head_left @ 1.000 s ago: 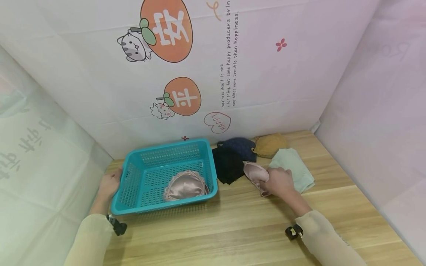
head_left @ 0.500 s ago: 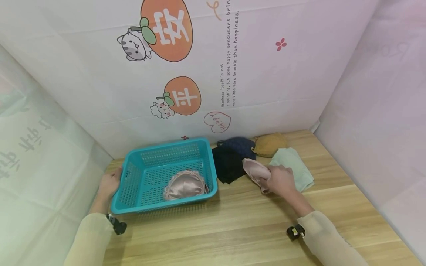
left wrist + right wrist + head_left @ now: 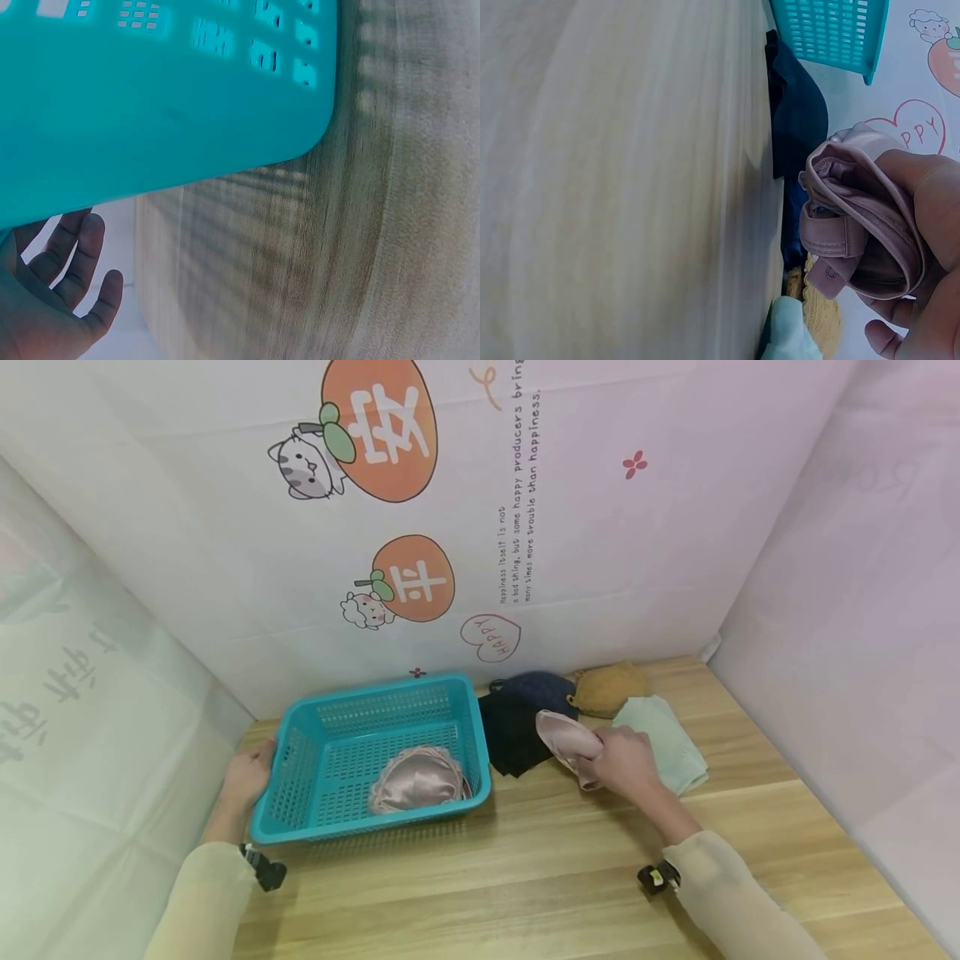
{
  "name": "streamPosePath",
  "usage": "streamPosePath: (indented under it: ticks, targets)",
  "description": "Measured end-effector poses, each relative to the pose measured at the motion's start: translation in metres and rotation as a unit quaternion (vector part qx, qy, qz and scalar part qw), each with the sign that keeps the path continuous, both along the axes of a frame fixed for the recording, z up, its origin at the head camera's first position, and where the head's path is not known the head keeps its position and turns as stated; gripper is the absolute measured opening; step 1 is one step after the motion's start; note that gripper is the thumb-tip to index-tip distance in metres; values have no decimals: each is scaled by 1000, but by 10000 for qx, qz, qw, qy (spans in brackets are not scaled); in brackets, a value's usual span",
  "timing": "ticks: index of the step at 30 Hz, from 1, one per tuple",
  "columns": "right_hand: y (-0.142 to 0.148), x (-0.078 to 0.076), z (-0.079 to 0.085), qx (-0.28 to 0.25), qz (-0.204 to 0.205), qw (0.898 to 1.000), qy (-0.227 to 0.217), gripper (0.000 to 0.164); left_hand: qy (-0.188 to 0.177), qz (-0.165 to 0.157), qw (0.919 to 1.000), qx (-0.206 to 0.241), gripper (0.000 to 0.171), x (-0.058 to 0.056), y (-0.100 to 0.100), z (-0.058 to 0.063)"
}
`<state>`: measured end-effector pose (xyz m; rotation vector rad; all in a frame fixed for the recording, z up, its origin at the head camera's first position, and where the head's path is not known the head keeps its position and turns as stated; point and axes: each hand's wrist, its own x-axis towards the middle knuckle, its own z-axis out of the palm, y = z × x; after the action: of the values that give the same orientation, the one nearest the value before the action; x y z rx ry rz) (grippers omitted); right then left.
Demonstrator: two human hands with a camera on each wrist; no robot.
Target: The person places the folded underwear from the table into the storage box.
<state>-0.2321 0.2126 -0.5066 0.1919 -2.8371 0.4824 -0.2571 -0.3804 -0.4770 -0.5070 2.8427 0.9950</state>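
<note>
My right hand (image 3: 624, 763) grips a folded pink satin bra (image 3: 567, 737) above the table, just in front of a black folded garment (image 3: 513, 735). In the right wrist view the pink bra (image 3: 862, 225) shows its band and strap ends, with the thumb on one side and fingers partly hidden below. My left hand (image 3: 249, 772) holds the left rim of a turquoise perforated basket (image 3: 375, 828). In the left wrist view its fingers (image 3: 84, 259) curl beside the basket wall, and the thumb is mostly hidden. Inside the basket lies another pink satin bra with lace trim (image 3: 420, 778).
Right of the basket lie a navy bra (image 3: 542, 687), a mustard bra (image 3: 611, 687) and a pale mint folded garment (image 3: 663, 739). A printed white cloth wall (image 3: 585, 552) stands behind the wooden table (image 3: 465, 893), with further cloth walls on both sides.
My right hand has shifted slightly left and up with the pink bra, whose front end now tilts higher over the black garment. The left hand and basket stay in place.
</note>
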Motion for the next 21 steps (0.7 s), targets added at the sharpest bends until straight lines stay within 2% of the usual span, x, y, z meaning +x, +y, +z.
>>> streamPosePath:
  ticks: [10,21]
  targets:
    - [-11,-8,7,-58,112,9999,117,27,-67,-5,10000,29,89,-1,0,2]
    - [-20,-13,16,-25,126,9998,161,33,85,-40,9999,51,83,0,-1,0]
